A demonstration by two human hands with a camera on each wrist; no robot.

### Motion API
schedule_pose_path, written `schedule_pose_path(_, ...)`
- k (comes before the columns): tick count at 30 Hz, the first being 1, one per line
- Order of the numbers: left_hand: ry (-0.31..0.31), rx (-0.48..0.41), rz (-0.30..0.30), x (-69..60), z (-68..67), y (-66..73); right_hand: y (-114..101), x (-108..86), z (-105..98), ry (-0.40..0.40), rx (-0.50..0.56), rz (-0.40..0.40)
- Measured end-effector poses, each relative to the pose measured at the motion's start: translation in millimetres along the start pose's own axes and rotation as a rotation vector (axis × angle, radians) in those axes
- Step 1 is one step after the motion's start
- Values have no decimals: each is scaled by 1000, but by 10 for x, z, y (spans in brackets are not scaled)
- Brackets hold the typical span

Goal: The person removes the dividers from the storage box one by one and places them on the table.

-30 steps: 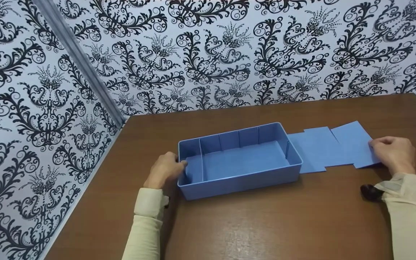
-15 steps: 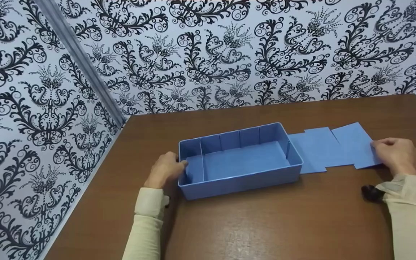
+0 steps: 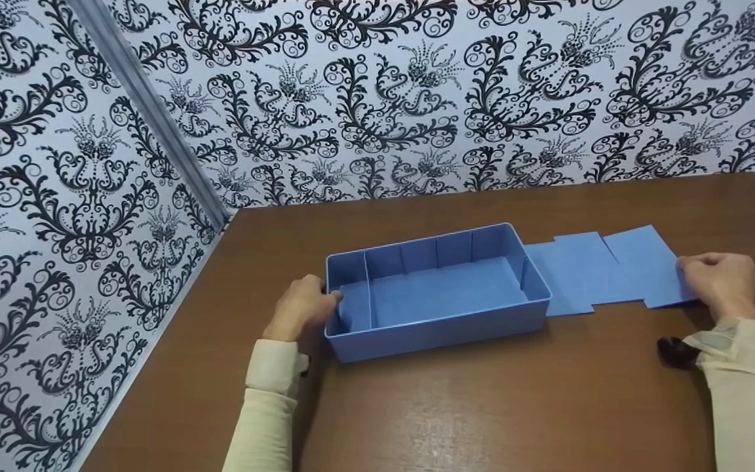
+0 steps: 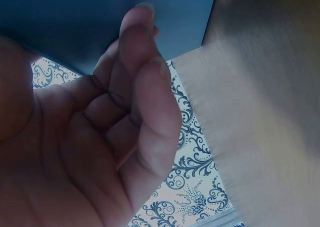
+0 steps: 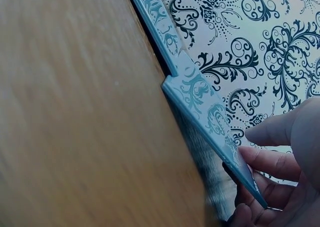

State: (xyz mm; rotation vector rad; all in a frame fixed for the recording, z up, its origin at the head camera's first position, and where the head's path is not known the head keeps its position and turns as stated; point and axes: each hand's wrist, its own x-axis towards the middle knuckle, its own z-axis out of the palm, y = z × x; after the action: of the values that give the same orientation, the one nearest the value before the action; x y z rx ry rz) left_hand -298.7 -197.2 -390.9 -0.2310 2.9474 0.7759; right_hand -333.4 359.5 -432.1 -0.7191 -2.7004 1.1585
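Observation:
A blue plastic bin (image 3: 443, 337) with an inner divider (image 3: 369, 292) near its left end sits on the brown table. My left hand (image 3: 302, 305) grips the bin's left wall, thumb over the rim; in the left wrist view the fingers of that hand (image 4: 100, 127) lie curled against the blue wall (image 4: 185, 22). To the right of the bin, flat blue plastic plates (image 3: 587, 269) lie in an overlapping row. My right hand (image 3: 721, 282) holds the outermost plate (image 3: 646, 262) by its right end, which is slightly raised. The right wrist view shows fingers under that plate (image 5: 200, 104).
The table (image 3: 482, 406) meets patterned walls (image 3: 404, 98) at the back and left. A grey strip (image 3: 148, 105) covers the wall corner. A small dark object (image 3: 677, 352) is at the right cuff.
Both hands and the bin hold nearly the same places. The head view has shifted very slightly. The right hand sits a touch lower and further right in view.

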Motion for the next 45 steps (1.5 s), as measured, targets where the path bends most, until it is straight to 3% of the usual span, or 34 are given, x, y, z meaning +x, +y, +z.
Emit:
schedule_pose_path(10,-2,-4,0,-6,-5,-8,13,18,18,-6,22,16)
schedule_pose_path(21,0,4,5,-7,-8,-2,19,61,-10,4,-54,-38)
schedule_pose_path(34,-8,-4,-10,-2,3,7,-19,43,-26,-2,-27,-38)
schedule_pose_path(45,-9,6,-14,7,-2,5,-124,-4,-31,17,-38,-101)
